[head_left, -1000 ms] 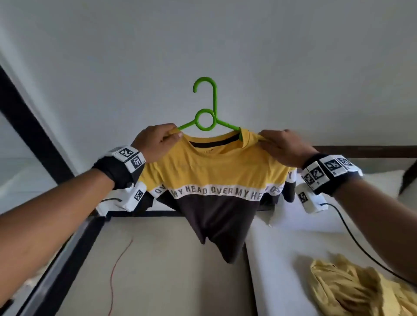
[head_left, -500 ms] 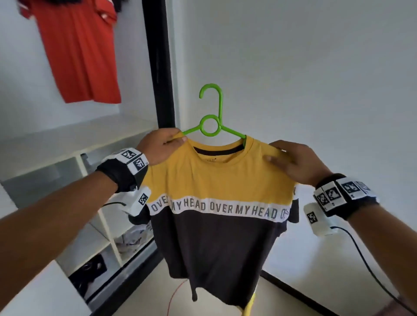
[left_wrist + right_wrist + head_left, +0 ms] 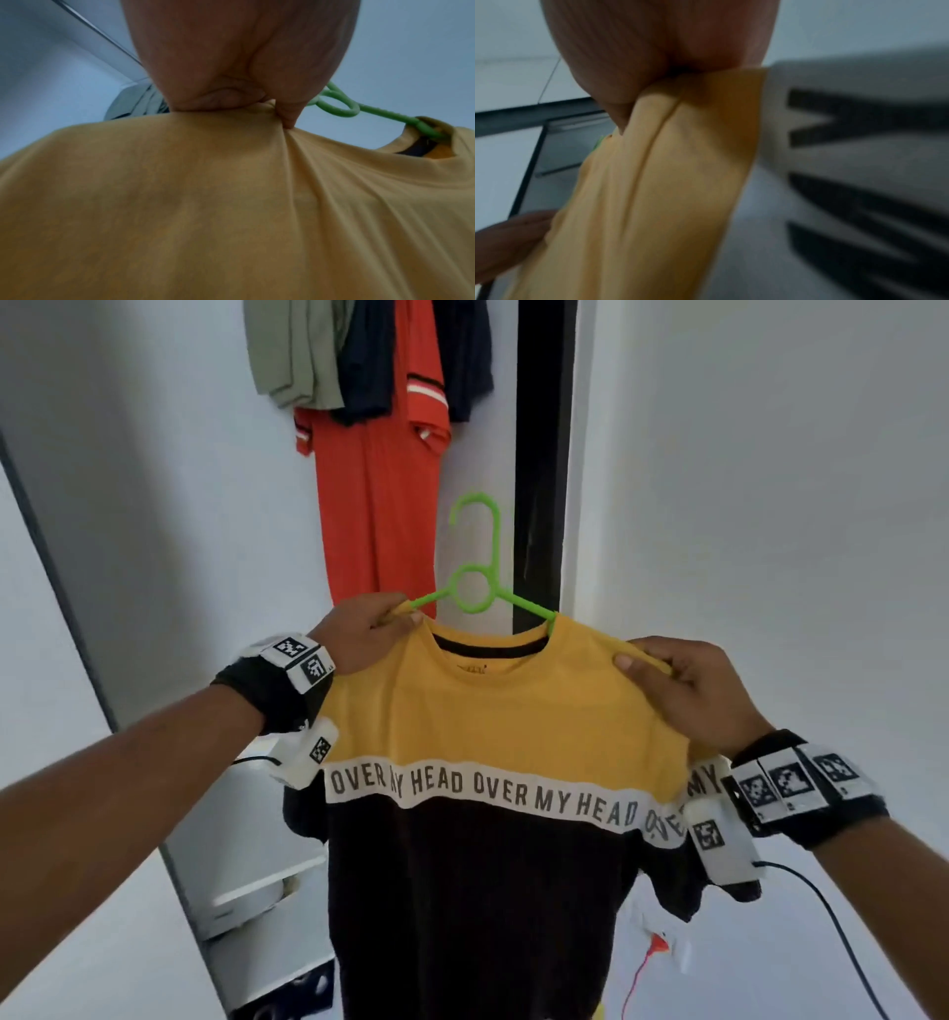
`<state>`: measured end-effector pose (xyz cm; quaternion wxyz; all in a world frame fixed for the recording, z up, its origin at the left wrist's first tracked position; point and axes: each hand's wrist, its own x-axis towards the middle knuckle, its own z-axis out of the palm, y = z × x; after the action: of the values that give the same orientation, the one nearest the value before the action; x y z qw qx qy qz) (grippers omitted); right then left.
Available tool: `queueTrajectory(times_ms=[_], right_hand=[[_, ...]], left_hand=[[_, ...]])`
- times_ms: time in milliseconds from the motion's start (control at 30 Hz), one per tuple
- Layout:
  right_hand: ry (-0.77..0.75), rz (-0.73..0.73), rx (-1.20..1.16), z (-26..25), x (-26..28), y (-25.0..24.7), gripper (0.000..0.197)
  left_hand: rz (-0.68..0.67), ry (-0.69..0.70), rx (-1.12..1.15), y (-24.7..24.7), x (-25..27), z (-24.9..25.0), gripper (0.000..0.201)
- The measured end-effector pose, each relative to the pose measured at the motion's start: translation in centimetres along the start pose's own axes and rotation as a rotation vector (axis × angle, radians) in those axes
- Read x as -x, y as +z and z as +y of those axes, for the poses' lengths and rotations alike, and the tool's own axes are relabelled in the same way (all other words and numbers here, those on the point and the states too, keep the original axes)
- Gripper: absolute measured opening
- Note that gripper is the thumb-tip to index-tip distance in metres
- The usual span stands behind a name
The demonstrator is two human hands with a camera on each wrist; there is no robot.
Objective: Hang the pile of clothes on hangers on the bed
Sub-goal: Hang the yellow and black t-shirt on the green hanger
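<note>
A yellow and black T-shirt with a white lettered band hangs on a green hanger, held up in mid-air in front of me. My left hand pinches the shirt's left shoulder over the hanger arm; the left wrist view shows the pinched yellow cloth and the hanger's ring. My right hand grips the right shoulder, with the cloth bunched under its fingers. The hanger's hook stands free above the collar.
An orange shirt and several darker and olive garments hang above, beside a black vertical post. White walls lie left and right. White shelves sit low on the left, and a red cord trails low right.
I have turned from the bed toward the hanging clothes, and both hands carried the shirt on its hanger along. The bed and yellow garment have left view. The grip is unchanged.
</note>
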<state>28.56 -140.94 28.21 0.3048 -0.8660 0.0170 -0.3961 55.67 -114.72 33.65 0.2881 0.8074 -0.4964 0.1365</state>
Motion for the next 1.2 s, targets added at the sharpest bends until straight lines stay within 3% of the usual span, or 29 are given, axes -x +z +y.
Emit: queueTrajectory(times_ms=[100,167,333,467,533,733,933,1033,1200], right_hand=[[-0.112,0.077,-0.028,0.6,-5.7,1.8,0.019],[-0.177,0.136,-0.022,0.6,-9.4,3.4,0.018],[-0.277,0.252,-0.049,-0.3,-18.3,6.8,0.014],[-0.317,0.355,-0.047,-0.4,-26.2,9.7,0.017],[-0.343,0.412,-0.046,-0.9,-30.5,11.3,0.028],[-0.436,0.529,-0.064,-5.4,-44.9,16.4,0.026],[-0.511,0.680,-0.122,-10.7,-57.8,21.8,0.022],[-0.451,0.682,-0.139,-12.8,-62.9,22.8,0.025],[-0.305,0.693,-0.078,-16.3,-69.1,23.6,0.023]], left_hand=[[0.116,-0.060,-0.113,-1.8,-2.8,-2.0,0.035],[0.263,-0.109,-0.248,-3.2,-5.1,-3.7,0.036],[0.518,-0.157,-0.194,-6.5,-10.2,-6.6,0.058],[0.493,-0.168,-0.173,-8.3,-14.8,-9.3,0.066],[0.478,-0.155,-0.148,-10.0,-17.5,-10.9,0.070],[0.739,-0.075,-0.162,-17.7,-27.2,-18.2,0.074],[0.841,-0.047,-0.086,-24.5,-35.1,-26.2,0.070],[0.853,0.025,-0.114,-27.5,-37.8,-28.0,0.075],[0.730,0.040,-0.119,-31.1,-41.8,-29.1,0.067]])
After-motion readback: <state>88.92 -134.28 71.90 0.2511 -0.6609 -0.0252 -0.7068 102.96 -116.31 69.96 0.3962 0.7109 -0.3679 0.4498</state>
